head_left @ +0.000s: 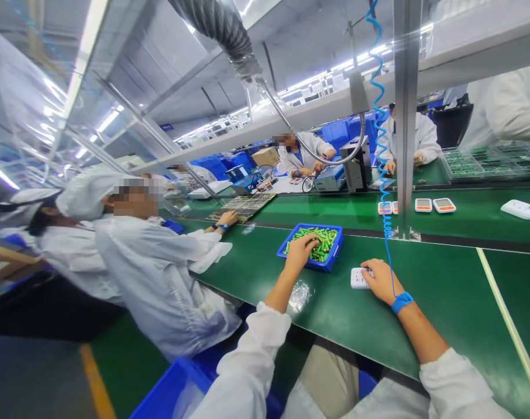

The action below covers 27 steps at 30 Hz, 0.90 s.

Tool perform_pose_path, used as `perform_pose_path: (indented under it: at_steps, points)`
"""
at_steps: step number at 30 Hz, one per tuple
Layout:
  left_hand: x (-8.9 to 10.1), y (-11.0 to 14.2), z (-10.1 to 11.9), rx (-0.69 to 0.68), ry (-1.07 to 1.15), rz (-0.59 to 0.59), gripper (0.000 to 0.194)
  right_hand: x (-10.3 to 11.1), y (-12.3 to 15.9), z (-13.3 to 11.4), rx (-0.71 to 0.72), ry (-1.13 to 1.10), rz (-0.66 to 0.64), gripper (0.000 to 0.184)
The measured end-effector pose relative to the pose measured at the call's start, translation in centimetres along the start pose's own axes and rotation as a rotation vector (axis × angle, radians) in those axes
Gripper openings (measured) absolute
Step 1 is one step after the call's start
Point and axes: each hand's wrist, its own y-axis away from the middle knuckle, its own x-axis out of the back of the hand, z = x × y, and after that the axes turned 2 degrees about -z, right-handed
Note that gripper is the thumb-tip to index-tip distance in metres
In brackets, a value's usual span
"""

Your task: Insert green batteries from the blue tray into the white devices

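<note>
My left hand (300, 251) reaches over a blue plastic bin (332, 262) full of small green cylindrical batteries (326, 238). Its fingers are curled down at the pile with their tips together, and whatever they pinch is too small to make out. On the green bench, my right hand (379, 279) grips the right side of a small white plastic device (358, 279), which lies with its slotted side up. A blue wrist strap (402, 302) with a coiled cord circles my right wrist.
Clear plastic film (300, 295) lies before the bin. White-and-orange devices (444, 205) and another white device (520, 209) rest on the green belt behind. A metal post (405, 116) rises beyond my right hand. A co-worker's hand (227, 219) touches a panel (249, 206) at left.
</note>
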Motion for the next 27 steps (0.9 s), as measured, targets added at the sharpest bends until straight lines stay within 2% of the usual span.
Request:
perform_pose_path:
  at_steps: [5, 10, 14, 17, 20, 23, 27]
  points:
    - [0.6, -0.3, -0.2, 0.044, 0.073, -0.015, 0.028, 0.2, 0.0, -0.1, -0.017, -0.004, 0.002, 0.030]
    - [1.6, -0.1, 0.7, 0.019, 0.110, 0.011, 0.024, 0.1, 0.0, -0.1, -0.016, -0.017, 0.000, 0.030]
    - [2.4, 0.4, 2.8, -0.033, 0.131, 0.005, 0.020, 0.3, 0.1, -0.2, -0.038, -0.054, 0.026, 0.029]
    - [2.6, 1.7, 5.5, -0.080, 0.181, -0.029, 0.023, 1.0, 0.3, -1.0, -0.007, -0.145, 0.101, 0.030]
    - [1.7, 3.5, 8.9, -0.196, 0.283, -0.116, 0.023, 2.1, 0.7, -2.6, 0.114, -0.340, 0.213, 0.034]
    - [-0.3, 4.8, 12.0, -0.303, 0.370, -0.216, 0.021, 3.1, 1.1, -4.3, 0.197, -0.509, 0.279, 0.033]
    - [-3.8, 4.7, 14.1, -0.350, 0.437, -0.215, 0.018, 3.5, 1.0, -4.8, 0.121, -0.590, 0.357, 0.026]
